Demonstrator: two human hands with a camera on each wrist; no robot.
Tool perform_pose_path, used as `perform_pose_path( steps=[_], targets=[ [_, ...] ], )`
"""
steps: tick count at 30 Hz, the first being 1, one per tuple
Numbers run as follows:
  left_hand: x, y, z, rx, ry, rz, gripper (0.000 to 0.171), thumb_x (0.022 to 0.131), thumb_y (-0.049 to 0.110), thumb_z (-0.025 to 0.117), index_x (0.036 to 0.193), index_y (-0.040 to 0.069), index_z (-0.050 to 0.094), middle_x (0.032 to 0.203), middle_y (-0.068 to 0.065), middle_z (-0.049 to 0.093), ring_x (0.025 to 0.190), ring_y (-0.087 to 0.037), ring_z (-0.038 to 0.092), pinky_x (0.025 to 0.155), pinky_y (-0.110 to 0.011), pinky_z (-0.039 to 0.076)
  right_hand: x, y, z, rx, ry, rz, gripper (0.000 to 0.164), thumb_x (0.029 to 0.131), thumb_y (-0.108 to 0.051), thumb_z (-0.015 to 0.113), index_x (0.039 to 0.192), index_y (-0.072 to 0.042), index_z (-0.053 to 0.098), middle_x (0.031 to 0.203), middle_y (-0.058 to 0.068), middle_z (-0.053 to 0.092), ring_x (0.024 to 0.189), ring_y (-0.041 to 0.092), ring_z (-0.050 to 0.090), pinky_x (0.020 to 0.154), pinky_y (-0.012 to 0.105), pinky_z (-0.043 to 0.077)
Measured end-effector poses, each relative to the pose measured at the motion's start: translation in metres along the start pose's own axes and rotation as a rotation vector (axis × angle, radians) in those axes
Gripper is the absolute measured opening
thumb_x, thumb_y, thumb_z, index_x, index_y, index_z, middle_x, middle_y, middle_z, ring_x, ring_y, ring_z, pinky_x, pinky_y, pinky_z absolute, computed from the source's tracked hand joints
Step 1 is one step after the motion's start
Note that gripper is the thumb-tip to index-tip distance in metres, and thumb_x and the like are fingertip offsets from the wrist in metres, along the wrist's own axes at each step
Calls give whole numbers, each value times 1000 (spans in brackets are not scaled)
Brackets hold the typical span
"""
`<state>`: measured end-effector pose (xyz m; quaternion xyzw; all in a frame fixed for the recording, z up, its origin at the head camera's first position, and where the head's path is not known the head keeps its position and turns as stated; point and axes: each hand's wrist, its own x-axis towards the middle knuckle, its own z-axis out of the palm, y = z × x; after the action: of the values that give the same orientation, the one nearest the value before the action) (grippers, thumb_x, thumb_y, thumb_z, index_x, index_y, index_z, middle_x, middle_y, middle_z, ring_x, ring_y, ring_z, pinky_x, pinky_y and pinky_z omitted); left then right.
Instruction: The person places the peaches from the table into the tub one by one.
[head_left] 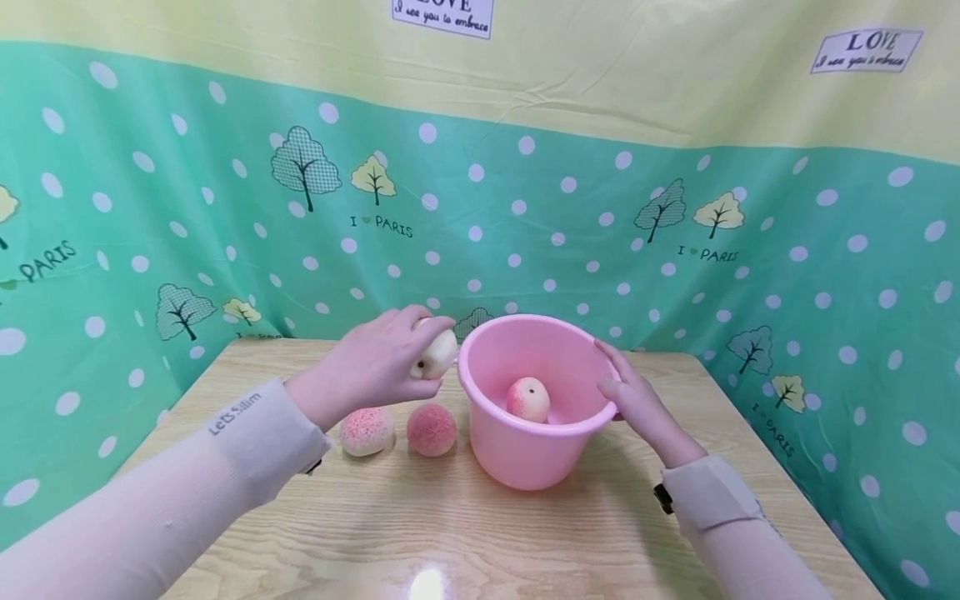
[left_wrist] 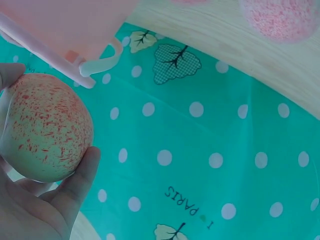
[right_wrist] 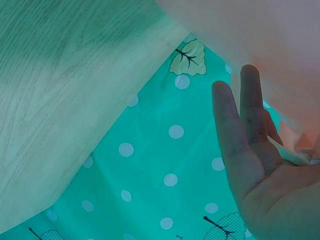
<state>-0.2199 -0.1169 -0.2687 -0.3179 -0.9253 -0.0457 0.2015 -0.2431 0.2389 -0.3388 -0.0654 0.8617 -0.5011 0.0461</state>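
Note:
My left hand (head_left: 382, 354) grips a pale peach (head_left: 437, 354) with its fingertips, just left of the pink bucket's (head_left: 517, 454) rim. Red flecks cover much of that fruit in the left wrist view, where thumb and fingers lie around its sides. The bucket stands upright with one peach (head_left: 528, 400) inside it. At the bucket's right side my right hand (head_left: 637, 400) holds the rim, its thumb over the edge. Two fingers (right_wrist: 254, 102) of this hand stretch along the outer wall; the others are partly hidden. Two more peaches, one pale with pink speckles (head_left: 367, 431) and one pinker (head_left: 432, 430), lie on the table left of the bucket.
The light wood table (head_left: 360, 533) carries everything. A green dotted curtain (head_left: 517, 242) with printed trees hangs behind the table and along both sides. A pale handle (left_wrist: 102, 61) sits at the bucket's rim in the left wrist view.

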Motion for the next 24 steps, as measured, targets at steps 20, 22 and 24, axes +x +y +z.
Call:
perform_pose_path(
  steps=[20,22,24],
  targets=[
    [14,8,9,-80,-23,-29,60,81,35,70,136,18,55,112,-5,55,90,-23,53,72,-34,50,1,-3,-1,-88,9,62,71,97,-16,42,160,-23,11,159,20,27,119,40,49,73,31,47],
    [15,9,10,-84,-20,-33,60,81,36,70,137,18,55,112,-5,55,90,-23,54,72,-34,50,1,-3,-1,-86,11,60,71,97,-16,42,160,-23,11,158,20,27,117,39,50,73,32,48],
    [16,9,11,-91,-17,-39,60,82,37,70,137,18,55,113,-5,56,91,-23,54,73,-34,50,2,-3,-1,-85,13,56,70,97,-16,42,160,-22,11,158,21,28,114,39,51,73,34,49]
  ],
)
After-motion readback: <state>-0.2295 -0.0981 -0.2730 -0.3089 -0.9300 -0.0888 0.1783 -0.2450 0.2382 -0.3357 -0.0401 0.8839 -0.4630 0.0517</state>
